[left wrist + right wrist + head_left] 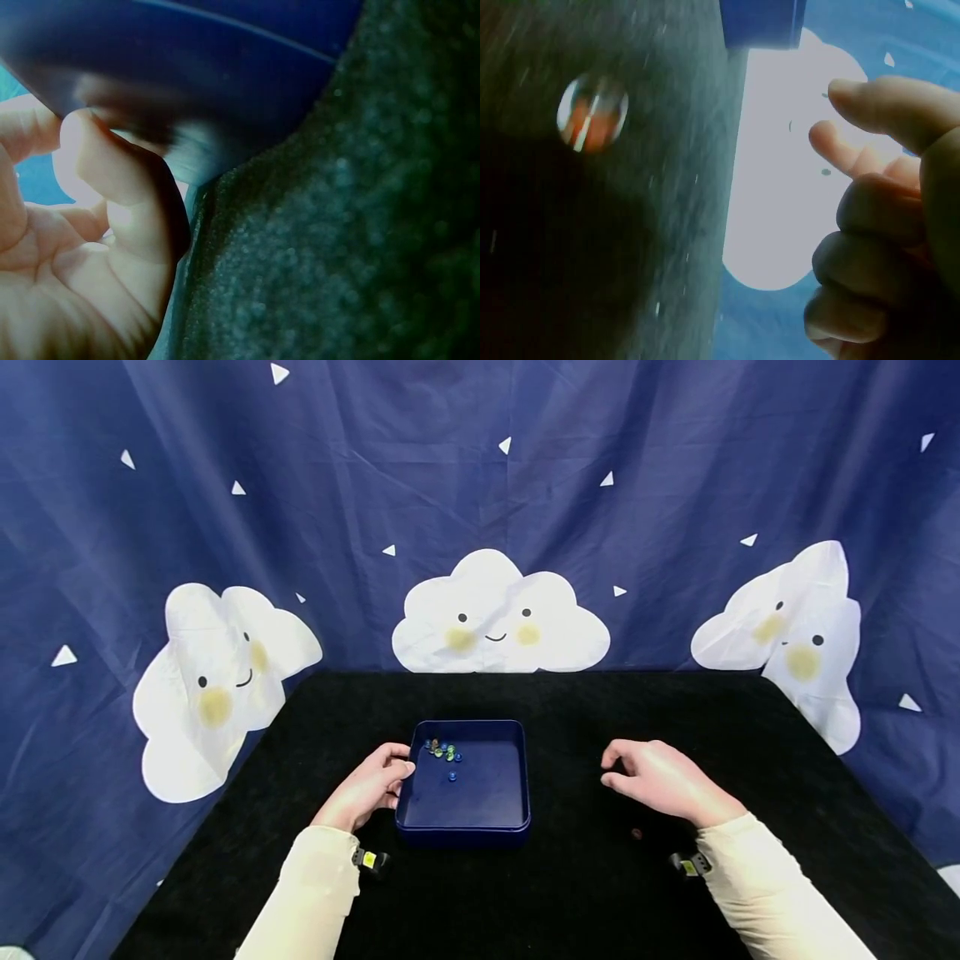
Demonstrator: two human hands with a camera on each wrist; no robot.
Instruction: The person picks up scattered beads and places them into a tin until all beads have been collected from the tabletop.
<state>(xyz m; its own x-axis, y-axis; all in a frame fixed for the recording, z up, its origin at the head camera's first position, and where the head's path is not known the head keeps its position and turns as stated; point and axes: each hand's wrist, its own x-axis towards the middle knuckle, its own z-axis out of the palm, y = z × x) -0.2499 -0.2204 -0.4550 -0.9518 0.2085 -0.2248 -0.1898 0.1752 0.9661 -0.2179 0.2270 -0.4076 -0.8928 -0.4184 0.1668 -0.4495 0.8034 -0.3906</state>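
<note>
A dark blue square box point(472, 793), without a lid, stands on the black tabletop. Several small glass marbles point(450, 752), blue, yellow-green and brownish, lie mostly in its far left part. My left hand point(372, 785) holds the box's left side, its thumb point(97, 154) against the outer wall point(225, 82). To the right of the box, my right hand point(663, 777) hovers empty, with thumb and index fingertips apart and the other fingers bent. A clear marble with an orange core point(592, 116) lies on the table, below and nearer than that hand in the head view.
Black cloth point(570, 893) covers the table. Behind it and along both sides hangs a blue curtain point(465, 485) with white clouds and triangles. A small black wrist camera point(371, 862) is strapped to the left wrist, another point(688, 865) to the right.
</note>
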